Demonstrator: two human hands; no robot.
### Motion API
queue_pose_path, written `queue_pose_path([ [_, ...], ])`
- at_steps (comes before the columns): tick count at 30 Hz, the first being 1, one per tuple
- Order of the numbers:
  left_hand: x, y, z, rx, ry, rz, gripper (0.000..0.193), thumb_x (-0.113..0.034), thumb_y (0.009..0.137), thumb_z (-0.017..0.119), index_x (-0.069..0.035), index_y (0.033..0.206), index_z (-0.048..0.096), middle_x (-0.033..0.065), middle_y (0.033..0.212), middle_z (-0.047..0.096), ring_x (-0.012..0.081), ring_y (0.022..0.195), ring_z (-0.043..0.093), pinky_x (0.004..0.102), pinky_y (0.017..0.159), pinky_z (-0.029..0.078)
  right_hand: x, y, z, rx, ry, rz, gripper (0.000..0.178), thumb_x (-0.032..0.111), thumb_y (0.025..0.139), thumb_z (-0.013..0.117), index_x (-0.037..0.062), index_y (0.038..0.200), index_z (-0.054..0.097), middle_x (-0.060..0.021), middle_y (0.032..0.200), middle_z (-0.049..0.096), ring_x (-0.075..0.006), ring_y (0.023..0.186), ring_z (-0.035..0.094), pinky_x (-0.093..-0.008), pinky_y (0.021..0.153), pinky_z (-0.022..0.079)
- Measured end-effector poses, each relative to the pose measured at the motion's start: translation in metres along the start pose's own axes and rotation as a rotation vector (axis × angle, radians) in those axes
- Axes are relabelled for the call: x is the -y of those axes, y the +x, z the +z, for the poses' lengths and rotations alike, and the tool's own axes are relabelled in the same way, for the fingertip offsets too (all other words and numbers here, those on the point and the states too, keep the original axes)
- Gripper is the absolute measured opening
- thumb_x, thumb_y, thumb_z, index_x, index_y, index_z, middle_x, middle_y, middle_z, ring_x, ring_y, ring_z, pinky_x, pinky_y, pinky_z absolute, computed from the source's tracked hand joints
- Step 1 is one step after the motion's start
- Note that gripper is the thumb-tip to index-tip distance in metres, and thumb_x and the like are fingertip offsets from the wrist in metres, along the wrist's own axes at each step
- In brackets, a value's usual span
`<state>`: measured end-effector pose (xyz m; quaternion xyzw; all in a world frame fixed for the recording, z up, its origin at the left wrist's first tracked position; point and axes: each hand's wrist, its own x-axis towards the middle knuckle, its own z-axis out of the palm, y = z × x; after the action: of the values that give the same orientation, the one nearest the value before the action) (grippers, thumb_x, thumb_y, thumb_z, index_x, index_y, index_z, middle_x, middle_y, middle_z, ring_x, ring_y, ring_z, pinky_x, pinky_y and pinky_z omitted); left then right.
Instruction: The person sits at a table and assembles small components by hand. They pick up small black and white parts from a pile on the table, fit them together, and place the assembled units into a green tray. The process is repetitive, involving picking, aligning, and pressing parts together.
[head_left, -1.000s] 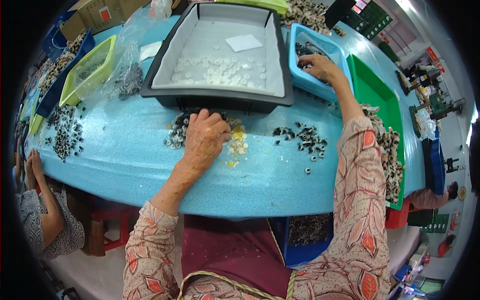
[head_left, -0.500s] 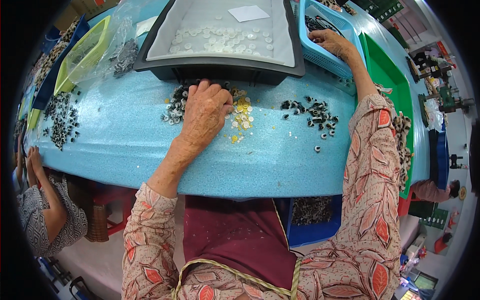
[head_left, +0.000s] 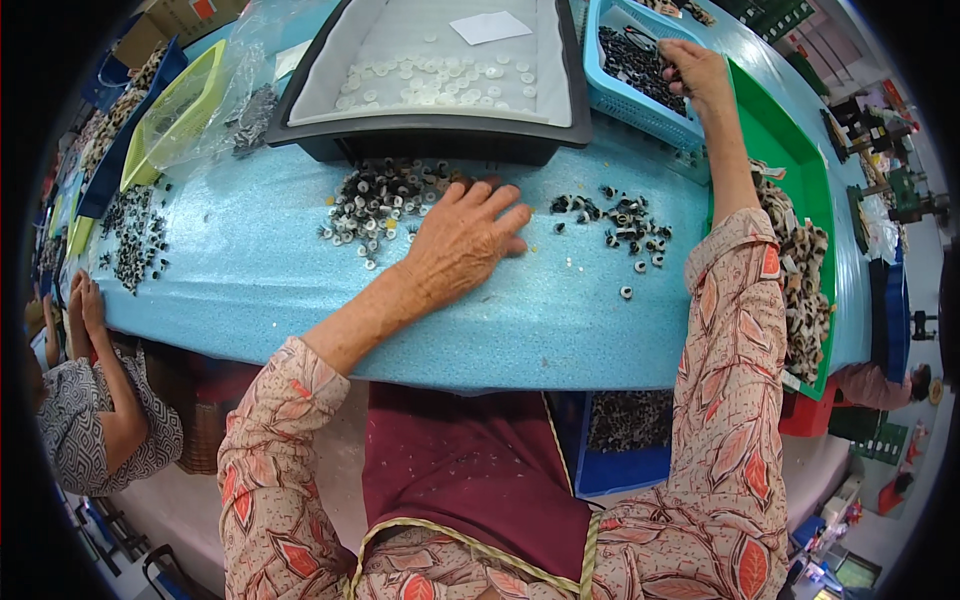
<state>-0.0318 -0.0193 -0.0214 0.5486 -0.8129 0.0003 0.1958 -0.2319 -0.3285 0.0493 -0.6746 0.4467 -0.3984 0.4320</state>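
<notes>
The left hand point(head_left: 462, 238) lies flat on the speckled blue table point(head_left: 300, 290), palm down and fingers spread, gripping nothing, its fingertips at the edge of a loose heap of small black and white ring-shaped parts point(head_left: 385, 200) scattered just in front of a black tray point(head_left: 440, 135). Inside that tray sits a thin layer of white discs point(head_left: 440, 82) and a white paper slip point(head_left: 490, 26). The right hand point(head_left: 690, 70) reaches well forward into a blue mesh basket point(head_left: 640, 100), fingers curled down among the dark rings point(head_left: 630, 55) there; whether they pinch one cannot be told. Between the two hands lies a second, smaller scatter of dark rings point(head_left: 615, 222). These parts look tiny, light, hard and likely to roll or slide on the smooth top, so they are best swept under flat fingers or pinched singly by the rim. Right of the basket stands a green tray point(head_left: 790, 150); a yellow-green tray point(head_left: 175, 110) lies far left, near another person's hands point(head_left: 82, 310).
</notes>
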Motion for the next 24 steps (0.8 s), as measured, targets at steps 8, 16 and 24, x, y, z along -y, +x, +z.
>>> queue_pose_path([
  [8, 0.013, -0.008, -0.007, -0.055, 0.023, 0.002, 0.019, 0.006, 0.075, 0.051, -0.001, 0.093, 0.053, 0.011, 0.092, 0.05, 0.0274, 0.093, 0.05, 0.0362, 0.081, 0.044, 0.072, -0.062, -0.014, 0.177, 0.475, -0.021, 0.016, 0.016, 0.089, 0.063, 0.0027, 0.097, 0.062, -0.0022, 0.079, 0.059, -0.0075, 0.058, 0.057, -0.0153, 0.037, 0.04],
  [16, 0.026, -0.037, -0.028, -0.094, 0.054, -0.054, 0.018, 0.005, 0.075, 0.057, 0.0, 0.092, 0.056, 0.0121, 0.098, 0.055, 0.0282, 0.101, 0.053, 0.0383, 0.088, 0.044, 0.101, -0.177, 0.074, 0.248, 0.198, -0.025, 0.018, 0.019, 0.086, 0.067, 0.0104, 0.102, 0.069, 0.0013, 0.073, 0.062, -0.0019, 0.052, 0.052, -0.0121, 0.035, 0.034],
  [24, 0.033, -0.056, -0.038, -0.524, -0.12, -0.362, 0.018, 0.0, 0.072, 0.067, -0.006, 0.088, 0.062, 0.0072, 0.094, 0.062, 0.0271, 0.097, 0.055, 0.0394, 0.087, 0.042, 0.024, -0.229, 0.134, 0.289, -0.505, -0.607, 0.01, 0.014, 0.082, 0.066, 0.0054, 0.088, 0.065, -0.0106, 0.079, 0.06, -0.0262, 0.066, 0.064, -0.036, 0.058, 0.052],
])
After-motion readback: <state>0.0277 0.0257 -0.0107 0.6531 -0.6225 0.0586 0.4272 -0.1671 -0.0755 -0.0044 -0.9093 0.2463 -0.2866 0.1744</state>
